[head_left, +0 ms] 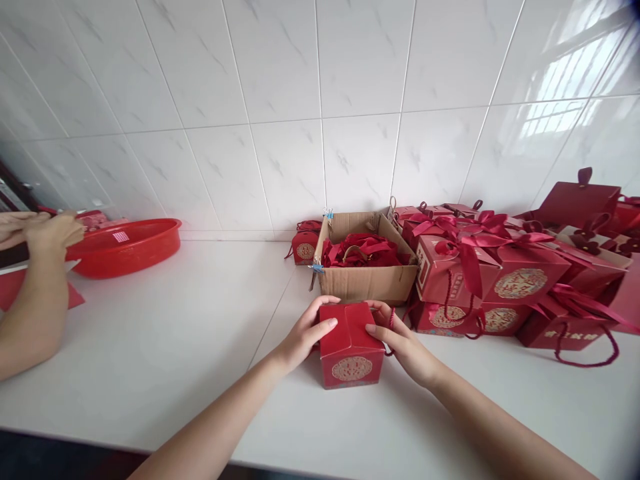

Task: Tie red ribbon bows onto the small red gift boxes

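Note:
A red gift box [353, 343] with a gold round emblem on its front stands upright on the white table, its top flaps closed. My left hand [307, 333] grips its left side, thumb on the top edge. On the right side my right hand [400, 337] holds the same box, thumb also on top, with a dark red cord handle beside the fingers. Just behind the box is an open cardboard box [370, 285] filled with red ribbons [367, 250].
Stacked red gift boxes [533, 273] with bows fill the right side. A small red box [305, 245] stands left of the cardboard box. At far left are a red plastic basin [135, 257] and another person's arms [40, 293]. A tiled wall [280, 80] rises behind.

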`<state>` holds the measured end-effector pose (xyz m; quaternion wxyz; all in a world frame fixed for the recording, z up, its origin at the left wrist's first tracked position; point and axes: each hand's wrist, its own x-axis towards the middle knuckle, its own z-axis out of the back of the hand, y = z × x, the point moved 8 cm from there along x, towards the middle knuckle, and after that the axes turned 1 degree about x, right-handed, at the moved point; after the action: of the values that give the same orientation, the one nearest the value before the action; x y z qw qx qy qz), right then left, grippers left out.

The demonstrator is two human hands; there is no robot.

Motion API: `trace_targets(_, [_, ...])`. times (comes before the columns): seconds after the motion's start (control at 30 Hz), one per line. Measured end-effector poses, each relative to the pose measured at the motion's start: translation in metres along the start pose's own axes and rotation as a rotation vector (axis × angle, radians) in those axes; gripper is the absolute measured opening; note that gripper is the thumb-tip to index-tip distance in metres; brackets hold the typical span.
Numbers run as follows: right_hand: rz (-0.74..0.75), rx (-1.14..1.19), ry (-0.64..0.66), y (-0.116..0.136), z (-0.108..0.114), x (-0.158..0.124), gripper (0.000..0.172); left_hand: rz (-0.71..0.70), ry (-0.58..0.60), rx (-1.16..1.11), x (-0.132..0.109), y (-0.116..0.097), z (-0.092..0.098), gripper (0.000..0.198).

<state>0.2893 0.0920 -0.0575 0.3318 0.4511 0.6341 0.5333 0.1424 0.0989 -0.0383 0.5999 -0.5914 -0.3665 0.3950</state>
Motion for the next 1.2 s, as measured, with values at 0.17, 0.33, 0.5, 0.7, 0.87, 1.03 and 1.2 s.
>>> trace_targets(0.17, [-0.012, 0.055, 0.018, -0.002, 0.001, 0.000, 0.044, -0.059, -0.014, -0.061, 0.001, -0.001, 0.002, 0.035])
trace_targets(0.33, [0.036, 0.059, 0.057, 0.005, 0.003, 0.000, 0.050, -0.122, 0.018, -0.087, 0.000, -0.005, 0.004, 0.035])
trace_targets(0.5, [0.082, -0.013, 0.222, 0.012, -0.010, -0.008, 0.082, -0.071, 0.056, -0.291, 0.000, -0.007, -0.001, 0.029])
trace_targets(0.7, [0.056, -0.089, 0.166, 0.013, -0.012, -0.011, 0.092, -0.195, 0.082, -0.438, -0.002, -0.024, 0.002, 0.038])
trace_targets(0.87, [0.071, -0.017, 0.169, 0.015, -0.011, -0.012, 0.084, -0.244, -0.018, -0.244, -0.004, -0.028, 0.013, 0.029])
trace_targets(1.03, [0.065, 0.097, 0.135, 0.009, -0.002, -0.008, 0.067, -0.371, -0.232, -0.119, -0.010, -0.042, 0.040, 0.020])
trace_targets(1.2, [0.082, 0.189, 0.083, 0.007, 0.004, -0.005, 0.061, -0.546, -0.222, 0.254, -0.020, -0.057, 0.046, 0.022])
